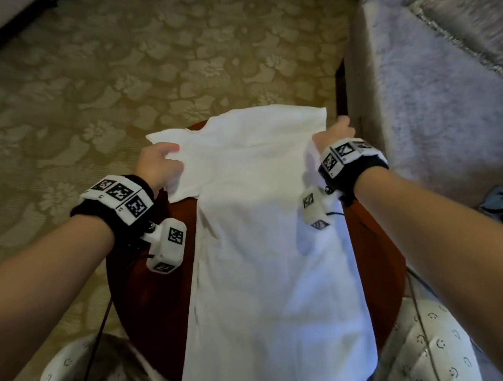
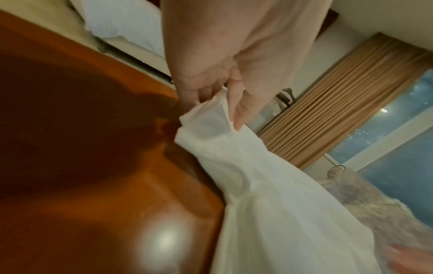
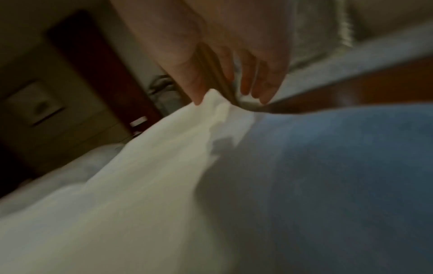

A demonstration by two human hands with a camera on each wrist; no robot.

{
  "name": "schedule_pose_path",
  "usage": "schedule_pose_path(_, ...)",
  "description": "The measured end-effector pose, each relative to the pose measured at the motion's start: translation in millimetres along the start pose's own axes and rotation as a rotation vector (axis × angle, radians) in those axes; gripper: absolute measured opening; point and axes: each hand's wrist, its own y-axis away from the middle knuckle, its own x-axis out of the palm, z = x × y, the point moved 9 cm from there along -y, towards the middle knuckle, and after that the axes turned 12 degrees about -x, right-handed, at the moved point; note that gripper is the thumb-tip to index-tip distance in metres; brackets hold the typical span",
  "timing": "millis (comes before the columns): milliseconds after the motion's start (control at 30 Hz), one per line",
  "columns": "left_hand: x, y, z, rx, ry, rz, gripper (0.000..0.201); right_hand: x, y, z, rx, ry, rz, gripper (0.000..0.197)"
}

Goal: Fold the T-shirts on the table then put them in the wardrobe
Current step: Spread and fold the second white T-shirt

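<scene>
A white T-shirt (image 1: 263, 218) lies spread lengthwise over a small reddish-brown wooden table (image 1: 150, 281), its far end hanging past the table edge. My left hand (image 1: 159, 162) pinches the shirt's left sleeve; in the left wrist view the thumb and fingers (image 2: 236, 109) clamp a bunched fold of the white fabric (image 2: 269, 194) above the table top (image 2: 93, 166). My right hand (image 1: 335, 134) grips the shirt's right edge near the far corner. In the blurred right wrist view its fingertips (image 3: 199, 92) pinch the cloth (image 3: 140, 176).
A grey fuzzy bed cover (image 1: 442, 95) rises close on the right, almost touching my right hand. Patterned beige carpet (image 1: 124, 80) lies beyond and to the left. My knees in white patterned trousers (image 1: 429, 341) flank the table's near end. A blue cloth (image 1: 501, 199) peeks in at the right.
</scene>
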Motion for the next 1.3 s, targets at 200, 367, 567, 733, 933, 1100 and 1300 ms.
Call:
schedule_pose_path(200,-4,-2,2,-0.042,0.060,-0.012,0.036,56,47,64,-0.555,0.288,0.305,0.079)
schedule_pose_path(367,-9,-1,10,-0.070,0.051,-0.056,0.036,95,47,41,-0.521,0.594,0.528,0.088)
schedule_pose_path(567,-11,7,-1,-0.064,0.055,-0.106,0.042,77,50,53,-0.585,0.676,0.588,0.084)
schedule_pose_path(733,10,37,-49,0.295,-0.289,-0.118,0.063,75,65,45,-0.582,0.616,0.621,0.083)
schedule_pose_path(933,96,71,-43,0.224,-0.378,0.360,0.088,57,64,48,-0.458,0.304,0.629,0.066)
schedule_pose_path(1100,61,47,-51,0.274,-0.139,0.077,0.044,26,41,38,-0.338,0.042,0.392,0.050)
schedule_pose_path(1300,29,-2,-36,0.144,-0.239,-0.113,0.016,-19,-3,6,-0.036,-0.133,0.053,0.036)
